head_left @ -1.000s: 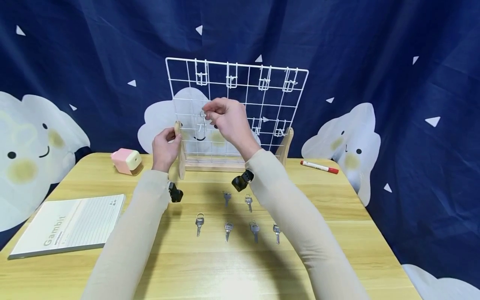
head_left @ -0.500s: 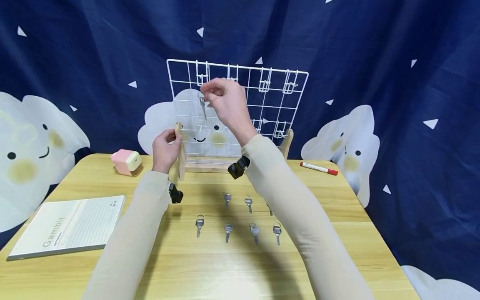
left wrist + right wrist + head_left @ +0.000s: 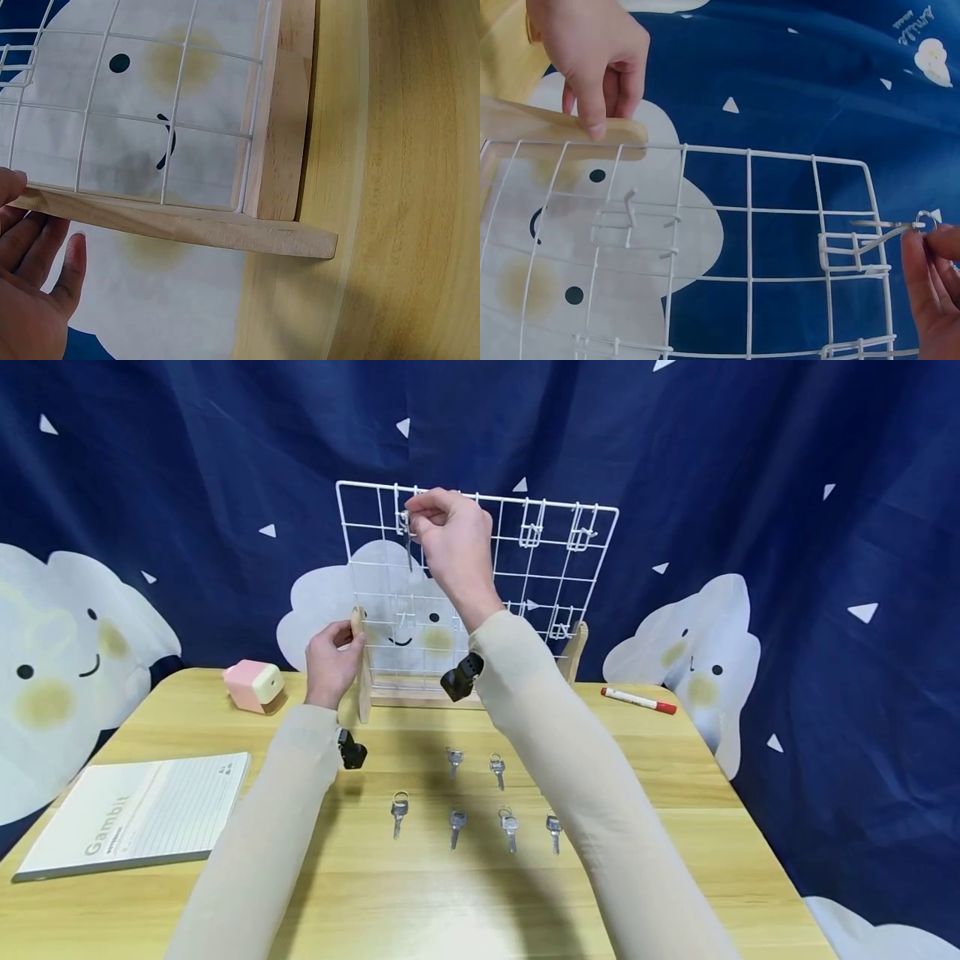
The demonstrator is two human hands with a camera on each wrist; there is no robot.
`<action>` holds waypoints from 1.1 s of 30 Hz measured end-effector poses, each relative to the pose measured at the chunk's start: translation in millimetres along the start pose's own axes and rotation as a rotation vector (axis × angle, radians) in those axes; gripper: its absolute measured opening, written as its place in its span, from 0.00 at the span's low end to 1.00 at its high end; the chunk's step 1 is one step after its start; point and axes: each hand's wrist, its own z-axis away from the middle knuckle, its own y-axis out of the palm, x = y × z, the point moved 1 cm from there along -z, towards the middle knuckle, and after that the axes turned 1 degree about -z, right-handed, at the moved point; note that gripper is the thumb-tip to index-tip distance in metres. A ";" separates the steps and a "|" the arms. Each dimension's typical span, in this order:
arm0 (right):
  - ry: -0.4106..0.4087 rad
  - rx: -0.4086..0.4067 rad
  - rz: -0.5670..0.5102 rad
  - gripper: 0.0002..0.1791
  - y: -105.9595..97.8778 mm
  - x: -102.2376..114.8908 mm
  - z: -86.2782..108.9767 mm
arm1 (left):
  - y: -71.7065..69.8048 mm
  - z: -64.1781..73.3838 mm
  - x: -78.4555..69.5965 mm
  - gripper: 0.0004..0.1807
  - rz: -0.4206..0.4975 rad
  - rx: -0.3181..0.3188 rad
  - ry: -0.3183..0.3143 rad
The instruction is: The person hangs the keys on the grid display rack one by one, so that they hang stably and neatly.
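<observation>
My right hand (image 3: 456, 547) pinches the ring of a metal key (image 3: 410, 556) in front of the top left hook of a white wire grid rack (image 3: 517, 574). In the right wrist view the key ring (image 3: 928, 215) is between thumb and fingers, and the key lies beside the tip of the wire hook (image 3: 858, 251). Whether the ring is over the hook tip, I cannot tell. My left hand (image 3: 332, 664) holds the rack's left wooden upright (image 3: 363, 672); the left wrist view shows the thumb and fingers at the upright's edge (image 3: 187, 225).
Several keys with rings, among them one key (image 3: 400, 810), lie in two rows on the wooden table (image 3: 420, 902). A notebook (image 3: 135, 814) and a pink pencil sharpener (image 3: 253, 685) are at left, a red-capped marker (image 3: 637, 700) at right. More hooks, including one (image 3: 581, 537), hang on the rack.
My right hand has risen with the key from the lower middle of the rack to the top left hook. The left hand stays on the upright.
</observation>
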 end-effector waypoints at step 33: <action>-0.077 -0.034 0.103 0.06 9.6 -17.4 7.7 | 0.0 1.0 -3.4 0.17 -0.007 -0.025 0.042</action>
